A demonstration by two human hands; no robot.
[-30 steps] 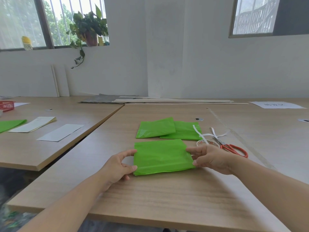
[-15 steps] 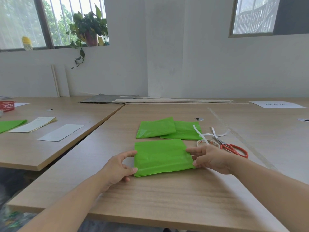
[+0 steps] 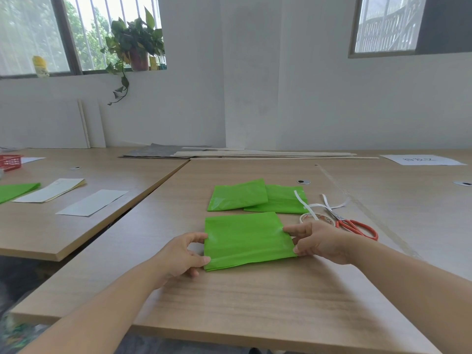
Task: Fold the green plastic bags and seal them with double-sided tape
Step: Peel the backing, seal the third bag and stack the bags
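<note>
A folded green plastic bag [image 3: 246,238] lies flat on the wooden table [image 3: 255,302] in front of me. My left hand [image 3: 182,254] pinches its left edge between thumb and fingers. My right hand [image 3: 321,241] grips its right edge the same way. Two more folded green bags [image 3: 237,195] [image 3: 283,200] lie overlapping just behind it. A roll of double-sided tape [image 3: 316,217] with loose white strips [image 3: 321,204] sits to the right of the bags, partly behind my right hand.
Red-handled scissors [image 3: 355,226] lie right of the tape. A second table [image 3: 63,221] at the left carries paper sheets [image 3: 92,202], a green bag [image 3: 15,191] and a red basket [image 3: 10,162]. Wooden slats [image 3: 268,154] line the far edge.
Both hands keep their hold on the bag's side edges; the bag has shifted only slightly and lies a bit flatter.
</note>
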